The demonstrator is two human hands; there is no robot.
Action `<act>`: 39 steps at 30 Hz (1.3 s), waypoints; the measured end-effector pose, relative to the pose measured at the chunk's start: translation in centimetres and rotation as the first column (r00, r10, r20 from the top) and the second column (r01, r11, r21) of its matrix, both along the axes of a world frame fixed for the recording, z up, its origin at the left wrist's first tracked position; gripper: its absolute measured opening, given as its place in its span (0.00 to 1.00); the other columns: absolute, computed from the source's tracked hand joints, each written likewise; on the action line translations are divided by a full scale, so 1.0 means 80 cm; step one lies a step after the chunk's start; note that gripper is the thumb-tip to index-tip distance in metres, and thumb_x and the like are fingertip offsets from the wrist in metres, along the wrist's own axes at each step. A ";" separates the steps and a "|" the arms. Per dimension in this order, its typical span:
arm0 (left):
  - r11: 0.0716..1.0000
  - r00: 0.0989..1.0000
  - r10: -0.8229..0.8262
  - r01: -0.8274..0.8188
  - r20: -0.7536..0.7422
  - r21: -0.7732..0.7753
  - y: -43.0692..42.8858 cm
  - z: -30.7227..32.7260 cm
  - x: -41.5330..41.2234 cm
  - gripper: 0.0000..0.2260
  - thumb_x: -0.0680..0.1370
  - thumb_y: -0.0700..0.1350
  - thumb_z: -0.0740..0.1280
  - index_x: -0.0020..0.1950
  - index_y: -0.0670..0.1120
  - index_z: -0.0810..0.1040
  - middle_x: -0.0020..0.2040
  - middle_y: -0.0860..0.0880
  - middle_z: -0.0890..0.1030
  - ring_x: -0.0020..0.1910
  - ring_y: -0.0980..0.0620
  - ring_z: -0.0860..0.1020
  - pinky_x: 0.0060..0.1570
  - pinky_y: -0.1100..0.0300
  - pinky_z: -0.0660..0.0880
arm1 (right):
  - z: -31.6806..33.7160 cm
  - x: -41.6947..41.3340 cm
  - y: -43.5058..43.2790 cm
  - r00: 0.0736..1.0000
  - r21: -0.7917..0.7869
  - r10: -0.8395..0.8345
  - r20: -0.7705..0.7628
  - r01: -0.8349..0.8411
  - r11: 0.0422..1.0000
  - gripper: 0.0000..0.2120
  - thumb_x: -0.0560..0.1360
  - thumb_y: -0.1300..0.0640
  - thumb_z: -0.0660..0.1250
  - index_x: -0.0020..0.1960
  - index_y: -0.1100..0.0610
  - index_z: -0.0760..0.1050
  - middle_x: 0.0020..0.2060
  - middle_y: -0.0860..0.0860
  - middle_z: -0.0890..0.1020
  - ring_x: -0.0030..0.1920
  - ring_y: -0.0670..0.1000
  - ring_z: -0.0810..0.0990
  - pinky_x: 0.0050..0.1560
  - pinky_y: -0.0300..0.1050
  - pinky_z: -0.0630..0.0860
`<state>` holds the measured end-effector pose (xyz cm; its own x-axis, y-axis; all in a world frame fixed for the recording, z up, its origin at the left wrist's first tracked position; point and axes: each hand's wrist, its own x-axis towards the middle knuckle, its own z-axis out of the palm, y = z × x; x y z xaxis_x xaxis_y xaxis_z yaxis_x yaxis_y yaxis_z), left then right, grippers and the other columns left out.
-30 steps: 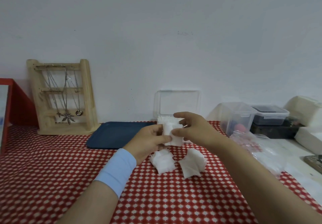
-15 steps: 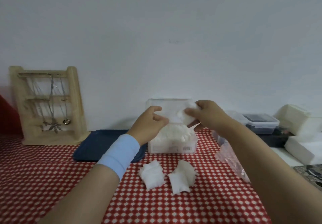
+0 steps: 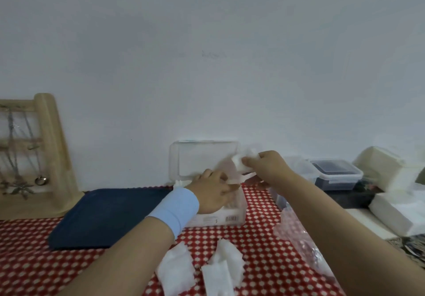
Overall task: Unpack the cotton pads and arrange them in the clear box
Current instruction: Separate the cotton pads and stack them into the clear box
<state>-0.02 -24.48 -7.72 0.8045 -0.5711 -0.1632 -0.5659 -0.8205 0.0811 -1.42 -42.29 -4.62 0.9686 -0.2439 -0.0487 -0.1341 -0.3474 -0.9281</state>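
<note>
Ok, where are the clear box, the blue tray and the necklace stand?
clear box (image 3: 220,218), head view, on its front wall.
blue tray (image 3: 110,217), head view, on its bare middle.
necklace stand (image 3: 52,146), head view, on its right wooden post.

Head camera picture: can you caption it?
Right hand holds cotton pads by the open clear box; left hand is at its opening.

A navy tray (image 3: 103,217) lies beside a wooden jewellery stand (image 3: 46,153).
</note>
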 end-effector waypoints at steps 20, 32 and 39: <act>0.955 0.972 0.205 -0.173 0.116 -0.239 -0.026 -0.003 0.021 0.15 0.76 0.52 0.68 0.61 0.53 0.80 0.64 0.49 0.72 0.68 0.46 0.67 0.68 0.51 0.67 | -0.032 -0.011 0.010 0.999 -0.074 -0.047 0.008 0.048 0.996 0.15 0.78 0.53 0.69 0.56 0.66 0.80 0.36 0.55 0.80 0.25 0.48 0.75 0.20 0.35 0.66; 0.964 0.961 0.242 -0.223 0.132 -0.144 -0.008 0.009 0.014 0.12 0.77 0.54 0.68 0.58 0.53 0.82 0.63 0.48 0.71 0.66 0.46 0.68 0.65 0.54 0.68 | -0.028 -0.003 0.034 1.000 -0.571 -0.018 0.012 0.021 0.821 0.17 0.71 0.50 0.73 0.32 0.53 0.67 0.27 0.46 0.72 0.30 0.46 0.71 0.30 0.40 0.65; 0.950 0.963 0.252 -0.227 0.095 -0.214 -0.002 0.003 0.017 0.14 0.76 0.53 0.69 0.60 0.53 0.83 0.64 0.49 0.72 0.67 0.47 0.68 0.67 0.53 0.70 | -0.022 0.009 0.060 0.985 -0.847 -0.099 -0.143 -0.071 0.526 0.13 0.71 0.47 0.72 0.47 0.54 0.73 0.44 0.49 0.79 0.50 0.52 0.79 0.52 0.46 0.77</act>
<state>1.37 -24.67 -7.46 0.9282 -0.3700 0.0397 -0.3701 -0.9071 0.2006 -0.68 -37.47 -6.40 0.9633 -0.2651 0.0430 -0.2552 -0.9535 -0.1607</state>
